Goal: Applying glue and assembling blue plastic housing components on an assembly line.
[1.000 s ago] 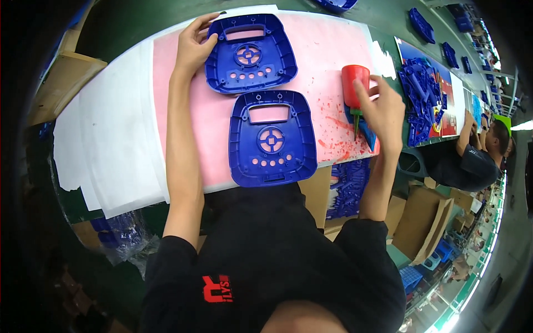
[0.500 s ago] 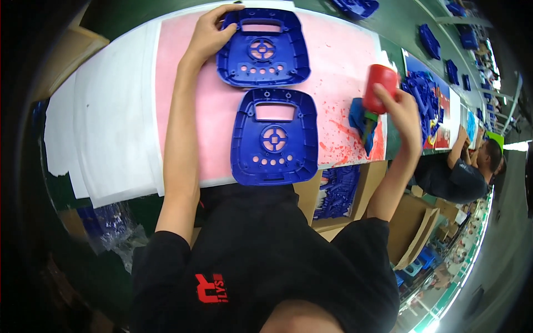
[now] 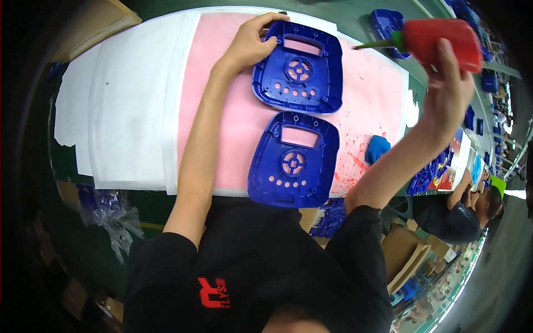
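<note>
Pink sheet (image 3: 236, 144), blue panels (image 3: 322, 72), R fingers (image 3: 446, 51) pt-hidden behind btl (image 3: 425, 41)

So your green tabletop (image 3: 355, 21) has white sheets (image 3: 130, 111) on the left and a pink sheet (image 3: 236, 139) beside them, red-specked toward the right. On the pink you've got two blue plastic housing panels (image 3: 311, 161), the nearer one poking past the front edge, plus a scrunched blue cloth (image 3: 377, 149). Further right, there's a pile of small blue parts (image 3: 425, 176).
</note>
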Motion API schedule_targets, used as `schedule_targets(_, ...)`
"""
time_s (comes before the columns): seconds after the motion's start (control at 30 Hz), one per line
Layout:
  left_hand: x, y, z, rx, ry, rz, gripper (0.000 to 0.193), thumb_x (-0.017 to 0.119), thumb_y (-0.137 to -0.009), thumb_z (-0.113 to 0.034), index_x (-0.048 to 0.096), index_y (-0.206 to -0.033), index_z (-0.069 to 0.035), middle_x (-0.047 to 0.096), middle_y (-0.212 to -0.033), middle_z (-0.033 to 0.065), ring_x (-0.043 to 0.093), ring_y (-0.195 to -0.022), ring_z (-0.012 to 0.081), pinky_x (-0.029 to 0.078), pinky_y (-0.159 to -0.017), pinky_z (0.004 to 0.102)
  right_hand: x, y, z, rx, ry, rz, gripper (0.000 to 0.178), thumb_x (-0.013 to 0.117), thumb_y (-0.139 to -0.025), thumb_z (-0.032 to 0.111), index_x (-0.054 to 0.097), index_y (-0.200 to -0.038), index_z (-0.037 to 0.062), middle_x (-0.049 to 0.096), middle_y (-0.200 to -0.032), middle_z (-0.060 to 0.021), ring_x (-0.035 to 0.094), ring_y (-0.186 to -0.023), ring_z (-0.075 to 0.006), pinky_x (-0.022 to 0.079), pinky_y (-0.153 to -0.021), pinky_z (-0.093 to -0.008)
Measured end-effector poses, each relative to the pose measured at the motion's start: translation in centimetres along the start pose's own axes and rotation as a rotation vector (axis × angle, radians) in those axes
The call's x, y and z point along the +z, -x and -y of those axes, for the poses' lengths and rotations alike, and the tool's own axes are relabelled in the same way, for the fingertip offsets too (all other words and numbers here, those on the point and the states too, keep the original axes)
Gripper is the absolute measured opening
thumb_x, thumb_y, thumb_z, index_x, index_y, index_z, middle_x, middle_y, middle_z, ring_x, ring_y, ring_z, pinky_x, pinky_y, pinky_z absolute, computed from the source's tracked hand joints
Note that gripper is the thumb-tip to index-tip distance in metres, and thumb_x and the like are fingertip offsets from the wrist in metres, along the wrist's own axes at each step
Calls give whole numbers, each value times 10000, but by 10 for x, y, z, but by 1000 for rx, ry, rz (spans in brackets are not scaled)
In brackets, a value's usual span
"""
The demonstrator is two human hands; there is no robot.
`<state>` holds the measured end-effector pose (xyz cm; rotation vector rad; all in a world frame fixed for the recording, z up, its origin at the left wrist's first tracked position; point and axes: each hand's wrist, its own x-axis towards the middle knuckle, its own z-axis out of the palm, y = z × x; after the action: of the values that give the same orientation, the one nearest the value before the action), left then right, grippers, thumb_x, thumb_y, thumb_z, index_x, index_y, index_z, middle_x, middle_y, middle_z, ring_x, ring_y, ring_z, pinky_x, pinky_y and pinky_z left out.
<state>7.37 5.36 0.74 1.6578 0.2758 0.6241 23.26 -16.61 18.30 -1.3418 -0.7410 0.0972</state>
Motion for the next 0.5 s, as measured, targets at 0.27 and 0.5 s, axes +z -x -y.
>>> schedule_targets(0.27, 2, -2, -4, 27, -30, -16, 431, 506, -743, 45, 574, -1160, -44, 602, -1107, 135, 607, -995, 238, 472, -911, 336, 57, 4, -70, 84, 103, -18, 463, 796, -684, 111, 574, -1048, -68, 626, -960, -162, 643, -863, -257, 581, -738, -372)
schedule_targets(0.5, 1, -1, 0, 47, -107, -31, 422, 500, -743, 34, 579, -1150, -45, 610, -1086, 135, 613, -981, 240, 473, -908, 334, 69, 7, -70, 180, 30, 36, 408, 769, -719, 110, 582, -1041, -57, 633, -958, -150, 645, -867, -256, 581, -737, -374)
